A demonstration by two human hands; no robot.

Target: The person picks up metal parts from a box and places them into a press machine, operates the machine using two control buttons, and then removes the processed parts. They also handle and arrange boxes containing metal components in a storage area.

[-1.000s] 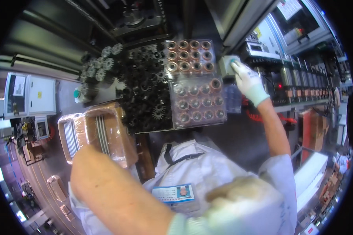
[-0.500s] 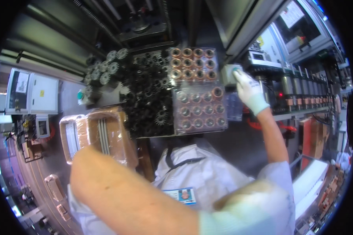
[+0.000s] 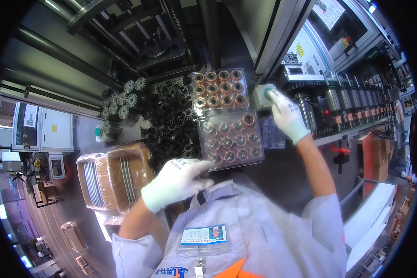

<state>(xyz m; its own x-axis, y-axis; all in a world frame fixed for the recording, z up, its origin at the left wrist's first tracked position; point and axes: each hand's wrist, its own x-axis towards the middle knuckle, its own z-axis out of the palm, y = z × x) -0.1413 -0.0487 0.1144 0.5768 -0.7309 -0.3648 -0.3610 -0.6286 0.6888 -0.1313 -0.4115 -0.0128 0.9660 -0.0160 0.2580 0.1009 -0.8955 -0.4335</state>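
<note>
My gloved right hand (image 3: pixel 288 113) reaches out with its fingers extended. Their tips touch a green push button (image 3: pixel 269 93) on a pale control box (image 3: pixel 262 103). Bent around the near left corner of a clear plastic tray (image 3: pixel 236 162) are the fingers of my gloved left hand (image 3: pixel 183 180); the fingertips are partly hidden. Round copper-coloured rings fill that tray's pockets in rows. The ring (image 3: pixel 249 119) at its far right corner stands out, while the others look veiled by clear plastic. Behind it lies a second tray with copper rings (image 3: pixel 225 87).
Dark toothed metal parts (image 3: pixel 169 123) pile up left of the trays, with lighter toothed parts (image 3: pixel 123 99) beyond. Wrapped boxes with metal rods (image 3: pixel 111 178) stand at left. Press columns (image 3: pixel 69 53) rise behind. At right are a row of metal cylinders (image 3: pixel 347 99) and another green button (image 3: pixel 98 132) sits far left.
My left hand has swung from low on the right, across my body, to the near tray's left corner. My right fingers stay at the green button. The whole view has shifted slightly.
</note>
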